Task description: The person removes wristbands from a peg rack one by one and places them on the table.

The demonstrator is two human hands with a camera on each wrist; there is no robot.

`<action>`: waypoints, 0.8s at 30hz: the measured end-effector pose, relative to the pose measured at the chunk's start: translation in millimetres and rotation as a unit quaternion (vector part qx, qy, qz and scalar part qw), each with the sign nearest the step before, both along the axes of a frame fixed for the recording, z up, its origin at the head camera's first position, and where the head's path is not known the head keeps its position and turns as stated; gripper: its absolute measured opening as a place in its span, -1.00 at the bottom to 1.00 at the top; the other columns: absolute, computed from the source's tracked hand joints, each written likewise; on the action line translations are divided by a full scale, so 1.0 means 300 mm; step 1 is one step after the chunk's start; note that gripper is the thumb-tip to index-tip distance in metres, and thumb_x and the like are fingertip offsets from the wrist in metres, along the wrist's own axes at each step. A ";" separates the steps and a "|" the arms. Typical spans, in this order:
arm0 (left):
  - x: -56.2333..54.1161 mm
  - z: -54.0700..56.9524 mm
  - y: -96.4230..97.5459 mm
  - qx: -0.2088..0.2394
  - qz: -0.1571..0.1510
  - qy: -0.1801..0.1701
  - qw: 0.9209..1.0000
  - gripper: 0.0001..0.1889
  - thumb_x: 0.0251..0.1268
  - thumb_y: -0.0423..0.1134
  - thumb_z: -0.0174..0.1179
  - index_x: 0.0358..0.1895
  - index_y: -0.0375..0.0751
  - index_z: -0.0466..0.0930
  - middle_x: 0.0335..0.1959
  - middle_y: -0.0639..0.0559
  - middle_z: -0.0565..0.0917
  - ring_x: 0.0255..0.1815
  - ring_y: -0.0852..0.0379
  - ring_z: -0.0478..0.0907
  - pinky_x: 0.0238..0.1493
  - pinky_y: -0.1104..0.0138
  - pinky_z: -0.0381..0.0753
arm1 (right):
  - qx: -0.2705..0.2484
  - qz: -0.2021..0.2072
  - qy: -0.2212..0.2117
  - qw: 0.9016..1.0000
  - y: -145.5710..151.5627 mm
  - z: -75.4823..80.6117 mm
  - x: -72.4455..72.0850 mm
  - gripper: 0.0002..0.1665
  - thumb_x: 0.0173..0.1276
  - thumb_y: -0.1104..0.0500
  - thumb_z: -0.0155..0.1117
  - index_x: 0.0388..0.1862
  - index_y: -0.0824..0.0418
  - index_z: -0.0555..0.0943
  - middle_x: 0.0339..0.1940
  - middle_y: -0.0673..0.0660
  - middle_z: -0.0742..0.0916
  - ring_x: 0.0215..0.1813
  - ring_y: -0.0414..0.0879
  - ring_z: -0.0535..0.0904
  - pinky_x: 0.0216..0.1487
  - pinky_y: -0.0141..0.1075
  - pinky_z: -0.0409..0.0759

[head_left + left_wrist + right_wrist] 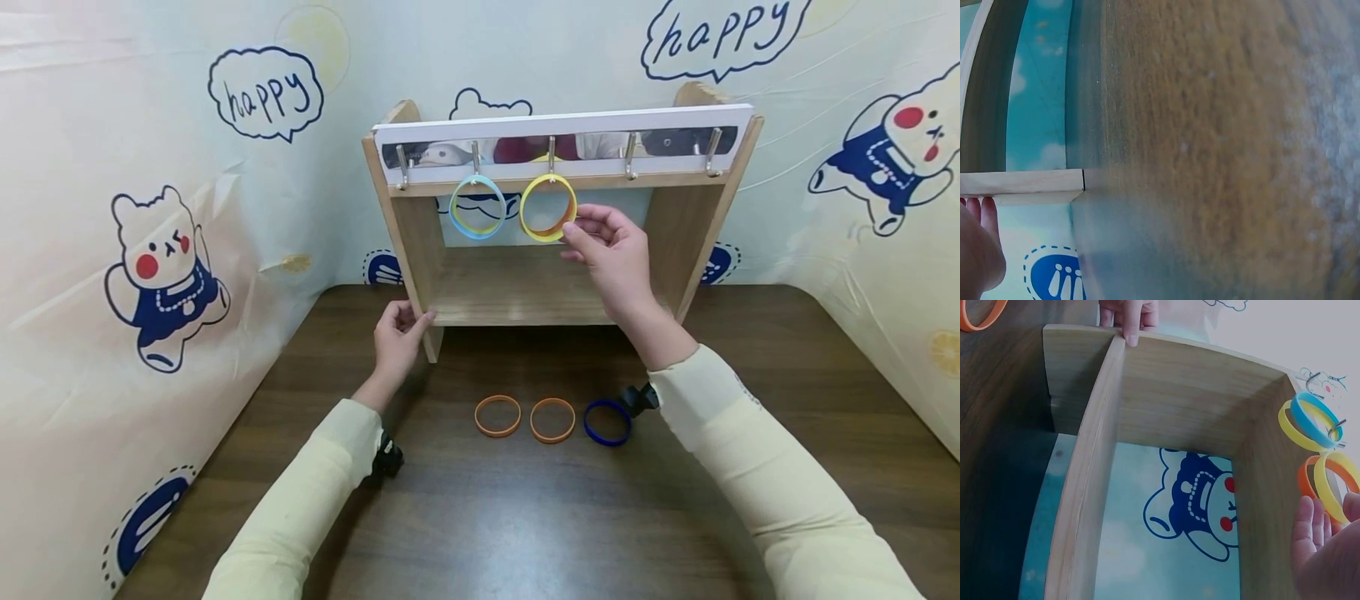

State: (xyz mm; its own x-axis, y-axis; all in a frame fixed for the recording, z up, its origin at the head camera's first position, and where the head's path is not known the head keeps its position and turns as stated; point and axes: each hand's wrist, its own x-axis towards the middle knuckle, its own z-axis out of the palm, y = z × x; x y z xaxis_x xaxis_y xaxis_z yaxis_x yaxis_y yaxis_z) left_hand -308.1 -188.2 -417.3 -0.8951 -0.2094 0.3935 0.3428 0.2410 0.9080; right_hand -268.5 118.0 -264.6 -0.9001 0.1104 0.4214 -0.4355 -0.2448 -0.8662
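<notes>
My right hand (618,254) pinches the lower right edge of a yellow wristband (523,214) between thumb and fingers. This band hangs from the middle hook, with an orange wristband (1303,481) behind it. From the hook to its left hang a light blue wristband (453,214) and, behind that, another yellow wristband (1289,429). My left hand (397,337) grips the left side panel of the wooden rack (525,287) low down, its thumb on the front edge. In the left wrist view, its fingers touch the panel's outer face.
Two orange wristbands (496,434) and a dark blue wristband (608,443) lie in a row on the brown table (517,525). To the right, two hooks (631,158) hold no band. A printed cloth (180,75) surrounds the table behind and at the sides.
</notes>
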 end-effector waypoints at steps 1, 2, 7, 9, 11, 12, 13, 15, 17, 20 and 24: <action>0.000 -0.001 -0.001 0.002 0.000 -0.001 1.000 -0.62 0.22 -0.19 0.37 -0.03 -0.35 0.50 -0.12 -0.17 0.59 -0.14 0.08 0.53 -0.15 0.37 0.62 | 0.001 0.000 -0.001 1.000 -0.001 -0.001 -0.002 -0.74 0.27 0.34 0.36 -0.06 0.33 0.59 -0.20 0.19 0.68 -0.20 0.00 0.63 -0.25 -0.32 0.67; 0.000 -0.001 -0.001 0.004 0.000 -0.003 1.000 -0.62 0.22 -0.20 0.37 -0.03 -0.36 0.50 -0.12 -0.18 0.59 -0.14 0.07 0.53 -0.15 0.39 0.61 | 0.001 0.000 -0.003 1.000 -0.002 -0.001 -0.003 -0.74 0.27 0.34 0.36 -0.06 0.33 0.59 -0.20 0.19 0.68 -0.19 -0.01 0.63 -0.25 -0.32 0.67; 0.008 0.009 0.000 0.004 -0.006 -0.007 1.000 -0.63 0.24 -0.27 0.34 0.00 -0.41 0.49 -0.08 -0.26 0.58 -0.12 0.01 0.51 -0.17 0.42 0.60 | 0.001 -0.007 -0.011 1.000 -0.003 0.002 -0.009 -0.74 0.27 0.33 0.36 -0.06 0.34 0.60 -0.18 0.21 0.68 -0.18 0.00 0.63 -0.24 -0.31 0.67; 0.026 0.030 0.007 -0.003 -0.008 -0.006 1.000 -0.65 0.26 -0.31 0.33 0.00 -0.44 0.48 -0.08 -0.29 0.57 -0.12 -0.02 0.51 -0.18 0.42 0.60 | 0.000 -0.010 -0.015 1.000 -0.002 0.001 -0.011 -0.73 0.27 0.32 0.36 -0.06 0.34 0.60 -0.18 0.21 0.68 -0.17 0.00 0.63 -0.24 -0.31 0.67; 0.049 0.056 0.017 -0.008 -0.009 -0.005 1.000 -0.66 0.26 -0.34 0.31 0.00 -0.47 0.48 -0.08 -0.32 0.57 -0.12 -0.03 0.52 -0.17 0.40 0.61 | -0.002 -0.014 -0.018 1.000 0.000 0.001 -0.012 -0.73 0.27 0.32 0.36 -0.05 0.33 0.61 -0.19 0.21 0.69 -0.14 0.03 0.63 -0.23 -0.31 0.67; 0.058 0.067 0.020 -0.010 -0.010 -0.003 1.000 -0.68 0.26 -0.36 0.31 -0.02 -0.47 0.48 -0.10 -0.32 0.57 -0.13 -0.03 0.52 -0.17 0.39 0.61 | -0.003 -0.015 -0.018 1.000 0.001 0.001 -0.012 -0.73 0.27 0.32 0.36 -0.05 0.34 0.62 -0.19 0.20 0.69 -0.13 0.04 0.63 -0.23 -0.31 0.67; 0.069 0.079 0.026 -0.015 -0.009 -0.003 1.000 -0.68 0.26 -0.36 0.30 -0.02 -0.47 0.48 -0.10 -0.31 0.58 -0.13 -0.02 0.52 -0.16 0.38 0.62 | -0.005 -0.016 -0.018 1.000 0.001 0.000 -0.012 -0.73 0.27 0.32 0.36 -0.04 0.33 0.62 -0.20 0.20 0.69 -0.13 0.05 0.63 -0.23 -0.31 0.67; 0.082 0.093 0.032 -0.019 -0.008 -0.003 1.000 -0.69 0.27 -0.36 0.30 -0.02 -0.47 0.48 -0.09 -0.30 0.58 -0.13 0.00 0.53 -0.13 0.36 0.62 | -0.011 -0.016 -0.017 1.000 0.003 -0.001 -0.012 -0.73 0.27 0.33 0.36 -0.04 0.33 0.63 -0.21 0.18 0.69 -0.13 0.06 0.62 -0.23 -0.32 0.67; 0.086 0.097 0.034 -0.021 -0.009 -0.003 1.000 -0.69 0.27 -0.36 0.29 -0.02 -0.47 0.47 -0.09 -0.30 0.58 -0.13 0.01 0.53 -0.11 0.33 0.62 | -0.018 -0.015 -0.014 1.000 0.005 -0.002 -0.012 -0.74 0.27 0.35 0.35 -0.05 0.33 0.63 -0.23 0.17 0.69 -0.14 0.04 0.62 -0.24 -0.31 0.67; 0.086 0.097 0.035 -0.022 -0.010 -0.004 1.000 -0.67 0.28 -0.36 0.29 0.00 -0.48 0.46 -0.07 -0.31 0.58 -0.12 -0.01 0.53 -0.08 0.31 0.62 | -0.025 -0.011 -0.011 1.000 0.007 -0.003 -0.011 -0.75 0.27 0.36 0.35 -0.06 0.32 0.64 -0.24 0.16 0.69 -0.17 -0.03 0.62 -0.25 -0.32 0.67; 0.035 0.041 0.012 -0.010 -0.012 -0.002 1.000 -0.64 0.26 -0.28 0.33 0.01 -0.42 0.48 -0.06 -0.28 0.58 -0.11 -0.02 0.53 -0.09 0.31 0.62 | -0.035 -0.003 -0.011 0.999 0.009 -0.004 -0.009 -0.77 0.27 0.38 0.34 -0.08 0.30 0.64 -0.26 0.16 0.68 -0.20 -0.08 0.62 -0.25 -0.32 0.67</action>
State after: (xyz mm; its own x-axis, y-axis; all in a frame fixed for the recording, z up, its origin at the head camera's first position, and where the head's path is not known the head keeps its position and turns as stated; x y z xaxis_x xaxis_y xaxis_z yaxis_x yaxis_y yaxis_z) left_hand -297.7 -184.6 -405.1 -0.9013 -0.1799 0.3941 0.3451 0.2518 0.9041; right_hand -271.1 120.6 -265.8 -0.9081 0.1443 0.3931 -0.4188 -0.3024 -0.8563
